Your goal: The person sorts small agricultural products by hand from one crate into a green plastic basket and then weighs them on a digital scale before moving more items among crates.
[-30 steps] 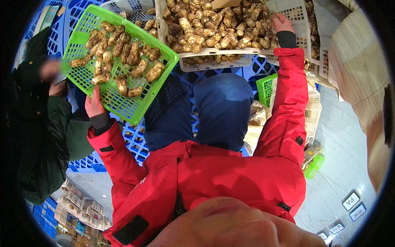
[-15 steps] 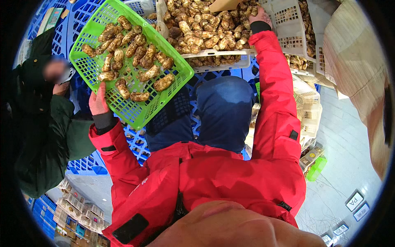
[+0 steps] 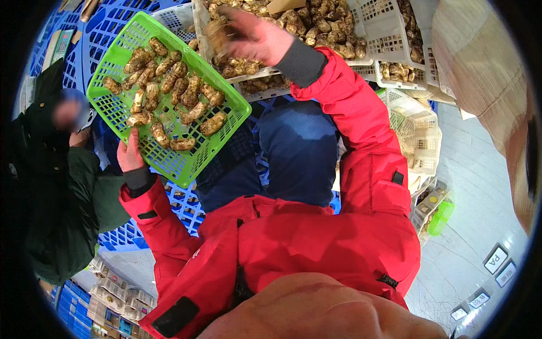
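My left hand grips the near left rim of a green plastic basket, which is tilted and holds several brown-and-white, thick-stemmed mushrooms that look like matsutake. Above the basket's far right edge, my right hand is smeared by motion. A brown mushroom, also blurred, appears between its fingers. Just beyond that hand lies a white crate heaped with the same kind of mushroom, partly covered by my hand and sleeve.
More white crates with mushrooms stand at the far right, by a beige cloth. Blue plastic pallets lie under the baskets. To the left sits a person in dark clothing. Pale empty-looking baskets are stacked on the right.
My right hand has swung left from the crate's far right part toward the green basket, now with a mushroom. The green basket has shifted slightly left in the view.
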The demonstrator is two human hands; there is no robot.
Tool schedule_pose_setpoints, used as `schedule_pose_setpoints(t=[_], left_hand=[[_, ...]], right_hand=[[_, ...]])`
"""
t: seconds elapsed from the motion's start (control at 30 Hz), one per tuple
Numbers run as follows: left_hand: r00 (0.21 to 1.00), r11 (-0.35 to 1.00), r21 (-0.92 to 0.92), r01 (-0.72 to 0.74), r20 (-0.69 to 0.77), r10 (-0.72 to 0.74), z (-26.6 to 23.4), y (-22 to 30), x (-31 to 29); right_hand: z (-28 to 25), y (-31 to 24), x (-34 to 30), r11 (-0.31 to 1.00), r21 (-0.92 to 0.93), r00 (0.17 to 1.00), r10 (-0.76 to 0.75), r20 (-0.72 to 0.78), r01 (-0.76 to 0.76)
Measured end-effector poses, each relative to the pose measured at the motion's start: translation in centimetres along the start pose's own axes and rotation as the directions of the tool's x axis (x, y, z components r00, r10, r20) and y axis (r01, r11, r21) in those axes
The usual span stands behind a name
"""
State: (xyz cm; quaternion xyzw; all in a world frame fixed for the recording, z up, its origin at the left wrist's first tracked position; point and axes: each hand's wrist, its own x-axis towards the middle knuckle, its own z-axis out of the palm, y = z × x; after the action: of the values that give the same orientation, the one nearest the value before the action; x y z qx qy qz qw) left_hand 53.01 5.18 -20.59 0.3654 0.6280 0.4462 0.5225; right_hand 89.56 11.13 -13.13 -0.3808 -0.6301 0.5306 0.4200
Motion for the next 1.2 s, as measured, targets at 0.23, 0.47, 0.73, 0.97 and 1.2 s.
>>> schedule_pose_setpoints(t=[0.23, 0.47, 0.73, 0.97, 1.2], left_hand=[[0.999, 0.999, -0.033, 0.034, -0.019, -0.035, -0.7, -0.5, 0.5], [1.0, 1.0, 0.026, 0.007, -0.018, -0.006, -0.9, -0.6, 0.2], [1.0, 1.0, -0.027, -0.002, -0.031, 0.001, -2.7, -2.6, 1.5], [0.999, 0.997, 0.067, 0.028, 0.026, -0.03, -1.0, -0.8, 1.1], [1.0, 1.0, -0.015, 0.012, 0.022, -0.012, -3.0, -1.8, 1.5]], right_hand=[[-17.7, 10.2, -4.8, 0.224, -0.699, 0.698, -0.098, -0.709, -0.679], [-20.2, 10.3, -9.1, 0.707, -0.319, 0.566, 0.139, -0.813, -0.631], [-13.8, 8.0, -8.3, 0.661, 0.741, 0.904, 0.237, -0.355, 0.118], [-4.3, 5.6, -1.5, 0.999, 0.048, 0.967, -0.009, -0.254, 0.022], [-12.1, 6.7, -1.5, 0.479, -0.847, 0.913, -0.194, -0.36, -0.232]])
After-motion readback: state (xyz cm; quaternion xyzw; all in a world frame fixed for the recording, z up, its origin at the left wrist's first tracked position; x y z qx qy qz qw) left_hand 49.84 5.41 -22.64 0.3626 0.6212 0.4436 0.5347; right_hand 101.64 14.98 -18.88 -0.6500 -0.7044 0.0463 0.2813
